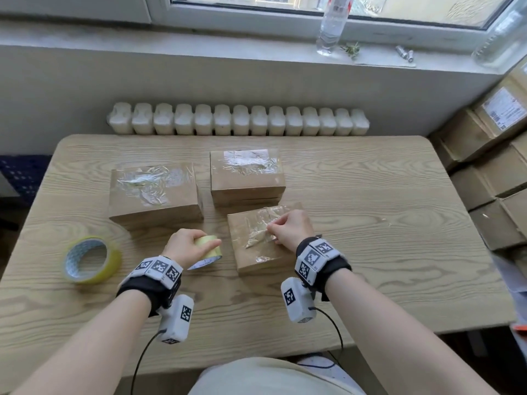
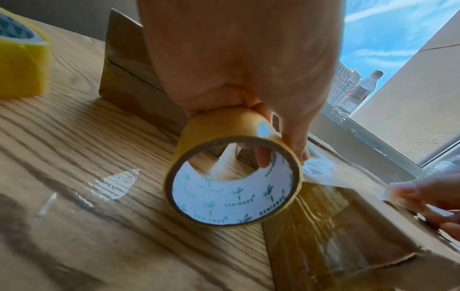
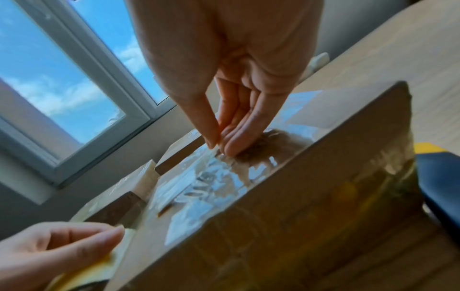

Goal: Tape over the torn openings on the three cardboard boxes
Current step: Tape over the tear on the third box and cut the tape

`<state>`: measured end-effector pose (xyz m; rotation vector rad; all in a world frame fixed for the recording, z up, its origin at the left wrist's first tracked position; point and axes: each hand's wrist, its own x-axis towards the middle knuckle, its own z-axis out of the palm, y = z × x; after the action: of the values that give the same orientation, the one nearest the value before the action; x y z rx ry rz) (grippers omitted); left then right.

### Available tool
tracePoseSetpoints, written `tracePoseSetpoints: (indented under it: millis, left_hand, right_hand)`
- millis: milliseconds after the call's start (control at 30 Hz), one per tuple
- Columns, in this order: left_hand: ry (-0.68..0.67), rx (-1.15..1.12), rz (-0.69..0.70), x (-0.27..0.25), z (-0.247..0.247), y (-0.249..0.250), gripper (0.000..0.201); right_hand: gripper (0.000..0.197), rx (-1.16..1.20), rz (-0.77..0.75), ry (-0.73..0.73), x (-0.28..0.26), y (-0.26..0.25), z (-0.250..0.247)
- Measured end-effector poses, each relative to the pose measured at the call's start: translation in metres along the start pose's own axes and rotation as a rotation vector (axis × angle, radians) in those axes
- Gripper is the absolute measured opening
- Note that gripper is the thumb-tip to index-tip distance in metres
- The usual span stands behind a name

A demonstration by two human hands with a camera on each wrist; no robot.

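Cardboard is seen in three places on the wooden table [image 1: 370, 280]: a left box [image 1: 154, 195] and a far box [image 1: 246, 178], both already covered with clear tape, and a near box [image 1: 256, 243] in front of them. A small tape roll [image 2: 232, 177] is gripped by the left hand [image 1: 185, 246], fingers curled over its rim, just left of the near box. Clear tape on the near box's top is pinched by the right hand [image 1: 288, 229] between thumb and fingertips. A larger yellow roll [image 1: 91, 260] is left lying flat, well to the left.
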<state>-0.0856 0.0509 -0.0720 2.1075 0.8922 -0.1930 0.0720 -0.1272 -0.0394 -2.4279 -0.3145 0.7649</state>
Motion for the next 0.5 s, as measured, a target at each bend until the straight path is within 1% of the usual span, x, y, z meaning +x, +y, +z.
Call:
tracePoseSetpoints:
  millis: [100, 233, 300, 367, 400, 433, 500]
  left_hand:
    - [-0.005, 0.005, -0.016, 0.001, 0.003, 0.000, 0.026]
    - [-0.017, -0.005, -0.025, 0.003, 0.004, 0.001, 0.029]
    - [-0.023, -0.011, -0.028, 0.005, 0.005, 0.001, 0.031]
    - [-0.018, -0.020, -0.030, 0.006, 0.008, 0.000, 0.031]
    - [-0.013, -0.023, -0.028, 0.006, 0.009, 0.000, 0.031]
    - [-0.009, -0.026, -0.023, 0.005, 0.010, 0.001, 0.032]
    - [-0.003, -0.041, -0.024, 0.005, 0.013, 0.001, 0.033]
  right_hand:
    - [0.014, -0.266, -0.106, 0.024, 0.000, -0.007, -0.004]
    - [0.020, -0.484, -0.147, 0.000, 0.002, -0.018, -0.009]
    - [0.031, -0.541, -0.129, 0.024, 0.000, -0.019, -0.016]
    - [0.047, -0.562, -0.133, 0.035, 0.000, -0.011, -0.023]
    - [0.052, -0.575, -0.187, 0.033, -0.001, -0.006, -0.024]
    - [0.056, -0.585, -0.277, 0.040, -0.002, -0.001, -0.023]
    - [0.064, -0.569, -0.500, 0.018, -0.008, 0.004, -0.011]
